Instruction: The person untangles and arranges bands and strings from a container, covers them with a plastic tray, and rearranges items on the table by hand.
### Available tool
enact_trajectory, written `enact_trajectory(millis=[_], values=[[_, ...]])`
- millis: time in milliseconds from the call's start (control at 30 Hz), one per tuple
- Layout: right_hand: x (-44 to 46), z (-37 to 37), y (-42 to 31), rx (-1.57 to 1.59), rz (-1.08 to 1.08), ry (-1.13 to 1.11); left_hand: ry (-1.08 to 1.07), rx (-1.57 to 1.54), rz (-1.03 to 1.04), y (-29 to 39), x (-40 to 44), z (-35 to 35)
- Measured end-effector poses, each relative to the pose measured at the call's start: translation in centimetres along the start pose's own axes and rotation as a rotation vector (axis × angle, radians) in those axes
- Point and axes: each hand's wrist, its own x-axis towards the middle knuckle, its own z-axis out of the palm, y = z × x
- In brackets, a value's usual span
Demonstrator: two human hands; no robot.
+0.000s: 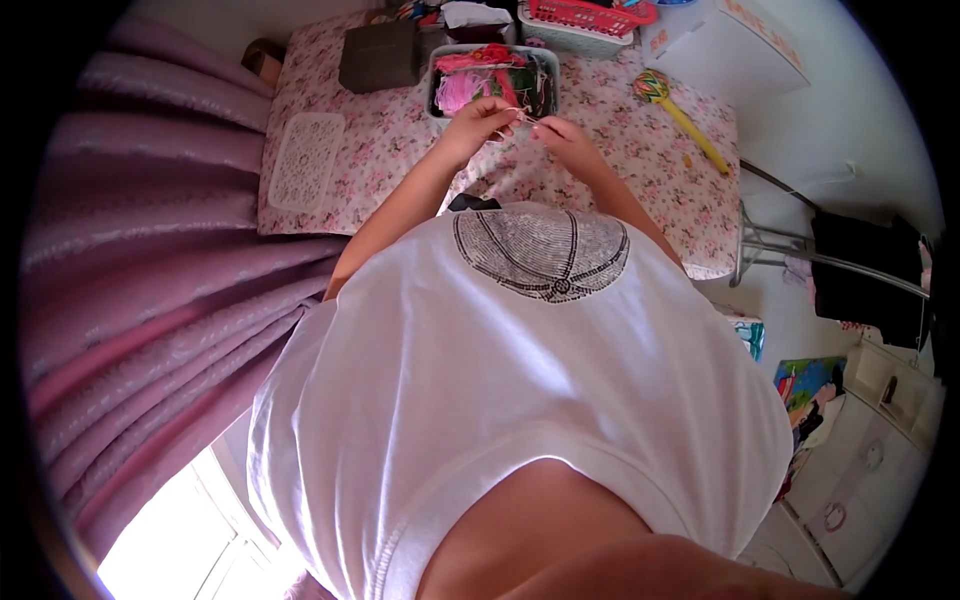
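Both hands are raised over the near side of the table, close together. My left hand [480,127] is closed in a pinch on a thin, pale thread [515,113]. My right hand [568,142] is also closed, its fingertips on a slim, light strand or stick just right of the thread; its exact kind is too small to make out. Right behind the hands stands a grey basket [556,76] with bundles of pink yarn [465,90], red yarn [490,56] and some green strands in it.
A flower-patterned tablecloth [390,170] covers the table. On it lie a white lace-like plastic panel [307,160], a dark box [380,57], a yellow stick with a patterned ball end [690,130] and a large white box [722,50]. Purple curtains [170,220] hang at left.
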Motion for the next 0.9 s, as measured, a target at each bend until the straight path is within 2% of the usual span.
enact_trajectory(millis=[100, 200, 300, 400, 500, 600, 800, 900], values=[[-0.8, -1.0, 1.3, -0.016, -0.013, 0.124, 0.079, -0.023, -0.002, -1.0, -0.5, -1.7], [-1.6, -2.6, 2.8, 0.032, 0.106, 0.195, 0.135, -0.021, -0.034, -2.2, -0.9, -3.2], [-2.6, -3.9, 3.4, 0.035, 0.086, 0.305, 0.249, -0.097, -0.053, -2.9, -1.3, -4.0], [-3.5, -5.7, 5.3, -0.090, 0.090, 0.365, 0.304, -0.135, -0.061, -3.3, -1.6, -5.0], [-4.0, -7.1, 6.8, -0.092, 0.253, 0.448, 0.329, -0.133, -0.066, -3.7, -1.7, -5.6], [-4.5, -7.7, 8.2, -0.125, 0.140, 0.528, 0.346, -0.121, -0.070, -3.7, -1.8, -5.6], [-4.8, -7.9, 10.1, -0.108, 0.367, 0.487, 0.311, -0.067, -0.071, -4.1, -1.7, -5.5], [-4.8, -7.9, 10.5, -0.145, 0.317, 0.474, 0.347, -0.046, -0.074, -4.9, -1.8, -6.0]])
